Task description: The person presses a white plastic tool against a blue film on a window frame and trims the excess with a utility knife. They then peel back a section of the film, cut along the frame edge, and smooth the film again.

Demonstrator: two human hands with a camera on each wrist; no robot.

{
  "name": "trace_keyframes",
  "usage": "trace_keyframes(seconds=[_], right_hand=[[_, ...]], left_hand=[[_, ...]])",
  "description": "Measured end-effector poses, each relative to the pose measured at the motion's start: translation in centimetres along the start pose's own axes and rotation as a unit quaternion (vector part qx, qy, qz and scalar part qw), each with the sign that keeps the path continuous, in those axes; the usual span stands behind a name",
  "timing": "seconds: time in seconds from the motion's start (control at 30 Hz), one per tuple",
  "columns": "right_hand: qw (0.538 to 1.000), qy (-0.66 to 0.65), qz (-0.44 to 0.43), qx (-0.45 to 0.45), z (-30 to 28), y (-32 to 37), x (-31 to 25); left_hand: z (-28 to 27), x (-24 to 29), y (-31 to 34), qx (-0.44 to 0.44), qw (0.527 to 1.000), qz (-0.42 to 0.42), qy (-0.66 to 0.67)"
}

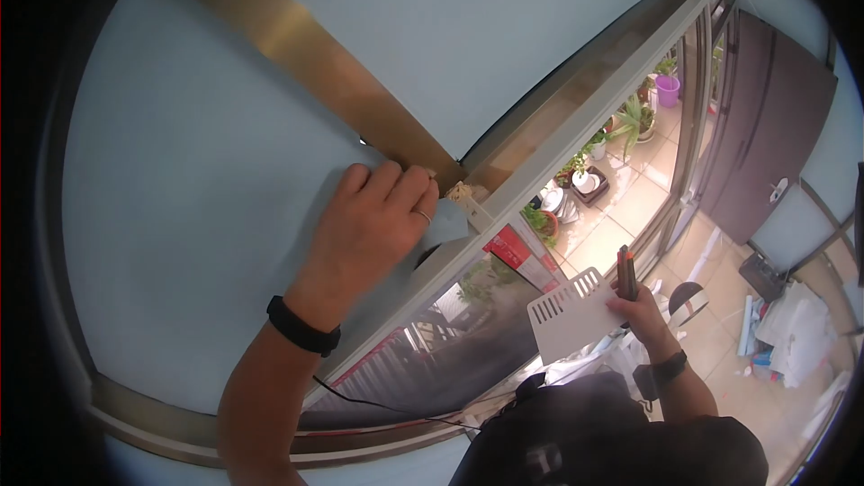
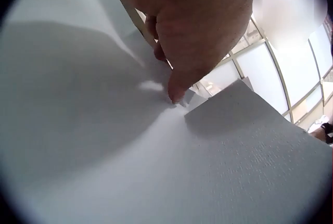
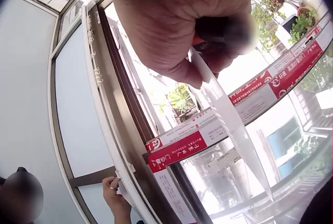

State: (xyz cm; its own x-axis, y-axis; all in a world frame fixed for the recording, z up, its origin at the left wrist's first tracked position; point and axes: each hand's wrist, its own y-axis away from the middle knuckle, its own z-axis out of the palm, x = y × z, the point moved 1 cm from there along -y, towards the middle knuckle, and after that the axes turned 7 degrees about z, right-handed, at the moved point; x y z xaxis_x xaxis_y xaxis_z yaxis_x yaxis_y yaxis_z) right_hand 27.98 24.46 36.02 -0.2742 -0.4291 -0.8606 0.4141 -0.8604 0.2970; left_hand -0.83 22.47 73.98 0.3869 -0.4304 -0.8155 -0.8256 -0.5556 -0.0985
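Pale sheet: spread over the panel beyond the left hand, meeting a brown metal strip; a flap stands away from it just beside the thumb.
Left hand: fingers bent, nearly closed, pinching the sheet at a crease beside the window frame; a ring on one finger, a black band at the wrist.
White scraper: a flat slotted plate in the right hand, well apart from the sheet's crease.
Right hand: fingers closed round the scraper's edge and a dark tool with an orange part.
Window: red-and-white tape on the glass; potted plants beyond.
Far side: a dark door, with plastic bags on the tiled floor.
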Motion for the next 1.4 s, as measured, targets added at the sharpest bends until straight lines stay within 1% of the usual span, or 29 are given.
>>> trace_keyframes(seconds=[0.07, 0.13, 0.2, 0.27, 0.37, 0.5, 0.6, 0.67, 0.8, 0.87, 0.9, 0.97, 1.0, 1.07, 1.1, 1.17, 1.2, 1.27, 1.4], right_hand=[[1.000, -0.002, 0.005, -0.006, -0.2, -0.2, 0.2], [1.000, -0.004, 0.008, -0.010, -0.5, -0.2, 0.6], [1.000, 0.001, 0.017, 0.005, -0.7, -0.1, 1.3], [1.000, -0.005, 0.015, 0.005, -0.9, 0.2, 1.5], [1.000, -0.018, 0.003, 0.015, -0.6, 0.4, 1.9], [0.999, -0.032, -0.001, 0.024, -0.8, 0.8, 2.0], [1.000, -0.020, -0.001, 0.023, -0.6, 1.2, 1.6], [0.999, -0.016, 0.000, 0.031, -0.3, 1.4, 1.4], [0.999, -0.016, -0.004, 0.039, 0.3, 1.3, 1.7], [0.999, -0.017, 0.005, 0.032, 0.4, 1.4, 1.9], [0.999, -0.020, 0.013, 0.027, 0.5, 1.4, 1.8], [0.999, -0.009, 0.016, 0.030, 0.9, 1.7, 1.4], [0.999, 0.001, 0.020, 0.034, 1.0, 1.7, 1.2], [0.999, 0.003, 0.017, 0.035, 0.7, 1.6, 1.4], [0.999, 0.003, 0.014, 0.036, 0.6, 1.6, 1.6], [0.999, -0.006, 0.018, 0.039, 0.2, 1.4, 2.4], [0.999, -0.015, 0.021, 0.042, 0.2, 1.4, 2.4], [0.999, -0.008, 0.022, 0.045, 0.3, 1.6, 1.8], [0.999, -0.004, 0.017, 0.039, 0.0, 1.1, 2.4]], left_hand=[[0.2, 0.2, -0.4, -0.033, 0.999, 0.038, -0.012], [0.3, 0.2, -0.8, -0.029, 0.998, 0.059, -0.009], [0.5, 0.2, -1.0, -0.025, 0.996, 0.081, -0.005], [0.5, -0.1, -0.8, -0.039, 0.993, 0.105, 0.023], [0.8, -0.4, -0.5, -0.052, 0.989, 0.141, -0.004], [1.0, -0.2, 0.0, -0.033, 0.986, 0.166, -0.005], [1.0, -0.3, 0.1, -0.018, 0.987, 0.160, -0.012], [1.0, -0.4, -0.1, 0.008, 0.986, 0.163, -0.033], [1.7, -0.5, 0.1, 0.036, 0.987, 0.154, -0.013], [2.1, -0.7, 0.7, 0.003, 0.992, 0.130, 0.007], [2.0, -0.6, 0.8, 0.003, 0.992, 0.128, 0.006], [2.0, -0.3, 1.0, 0.000, 0.996, 0.083, -0.022], [1.7, -0.1, 1.2, 0.001, 0.997, 0.081, -0.022], [0.6, 0.2, 2.1, -0.045, 0.996, -0.019, 0.076], [0.5, 0.4, 2.7, -0.046, 0.996, -0.019, 0.076], [0.3, 0.8, 3.7, -0.057, 0.998, 0.002, 0.008], [0.1, 1.0, 3.9, -0.058, 0.998, 0.000, 0.009], [-0.4, 1.3, 4.1, -0.134, 0.986, -0.010, 0.097], [-0.1, 1.6, 4.1, -0.154, 0.977, -0.021, 0.148]])
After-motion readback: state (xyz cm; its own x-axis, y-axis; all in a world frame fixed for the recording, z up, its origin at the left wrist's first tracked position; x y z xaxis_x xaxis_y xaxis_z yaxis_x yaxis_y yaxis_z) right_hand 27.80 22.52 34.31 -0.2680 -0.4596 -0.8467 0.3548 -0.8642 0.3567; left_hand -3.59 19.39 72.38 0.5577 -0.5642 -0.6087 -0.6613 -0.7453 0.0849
